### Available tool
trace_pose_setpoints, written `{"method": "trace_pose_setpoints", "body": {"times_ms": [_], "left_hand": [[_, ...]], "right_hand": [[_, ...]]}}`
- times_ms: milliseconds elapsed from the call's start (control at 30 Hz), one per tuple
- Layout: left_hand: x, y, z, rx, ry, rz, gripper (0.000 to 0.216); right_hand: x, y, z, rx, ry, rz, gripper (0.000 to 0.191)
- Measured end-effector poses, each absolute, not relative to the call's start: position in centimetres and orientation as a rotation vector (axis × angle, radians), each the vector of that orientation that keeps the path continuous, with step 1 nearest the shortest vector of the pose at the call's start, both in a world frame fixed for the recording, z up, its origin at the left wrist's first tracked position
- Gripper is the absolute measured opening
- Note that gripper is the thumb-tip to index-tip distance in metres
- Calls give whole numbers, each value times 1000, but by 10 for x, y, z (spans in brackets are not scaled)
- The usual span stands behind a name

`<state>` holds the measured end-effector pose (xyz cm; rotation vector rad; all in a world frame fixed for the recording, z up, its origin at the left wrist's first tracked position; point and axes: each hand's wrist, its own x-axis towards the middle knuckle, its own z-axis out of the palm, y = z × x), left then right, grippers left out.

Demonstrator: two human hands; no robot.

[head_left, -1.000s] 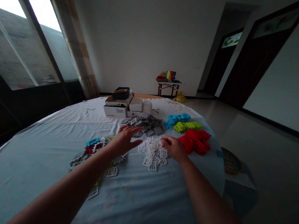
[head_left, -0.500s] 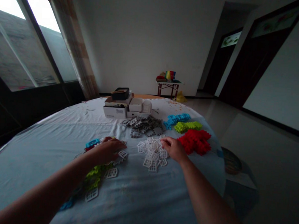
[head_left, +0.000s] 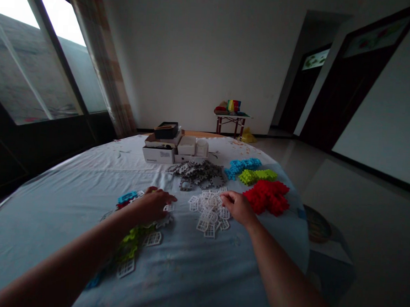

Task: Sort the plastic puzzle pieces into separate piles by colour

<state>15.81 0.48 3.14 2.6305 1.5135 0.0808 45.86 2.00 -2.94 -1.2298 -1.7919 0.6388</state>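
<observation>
On a round table covered with a pale blue cloth [head_left: 62, 182], my left hand [head_left: 153, 205] lies palm down on a mixed heap of plastic grid pieces [head_left: 134, 237], fingers curled over a white piece. My right hand [head_left: 237, 206] rests at the right edge of a pile of white grid pieces [head_left: 209, 209], fingers bent and touching the pile. Whether either hand grips a piece is hidden.
Sorted piles lie further back: grey [head_left: 199, 174], blue [head_left: 242, 166], lime green [head_left: 257, 175] and red [head_left: 269, 196]. Stacked white boxes [head_left: 173, 147] stand at the far side. A small table with coloured items [head_left: 232, 112] is by the wall. The table's right edge drops to the floor.
My left hand drew back from the grey pile to the mixed heap on the left and settled there. My right hand has hardly moved.
</observation>
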Motion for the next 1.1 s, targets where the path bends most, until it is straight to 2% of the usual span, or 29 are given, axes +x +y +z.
{"method": "trace_pose_setpoints", "body": {"times_ms": [133,433,500,667,900,1000,1100], "left_hand": [[158,4,32,2442,1489,361,40],[211,2,37,2286,1400,859,49],[212,-4,41,2391,1448,767,42],[188,-25,40,2632,1558,267,30],[172,-35,27,2567,1733,-163,18],[173,-36,26,2540,1755,-233,16],[169,-37,28,2525,1736,-88,17]], "right_hand": [[458,20,-29,-1217,-1794,664,26],[460,19,-27,-1226,-1790,656,27],[460,19,-26,-1226,-1791,648,27],[456,17,-25,-1206,-1805,660,27],[452,13,-22,-1175,-1824,677,25],[453,13,-23,-1181,-1817,678,26],[453,13,-23,-1191,-1825,651,25]]}}
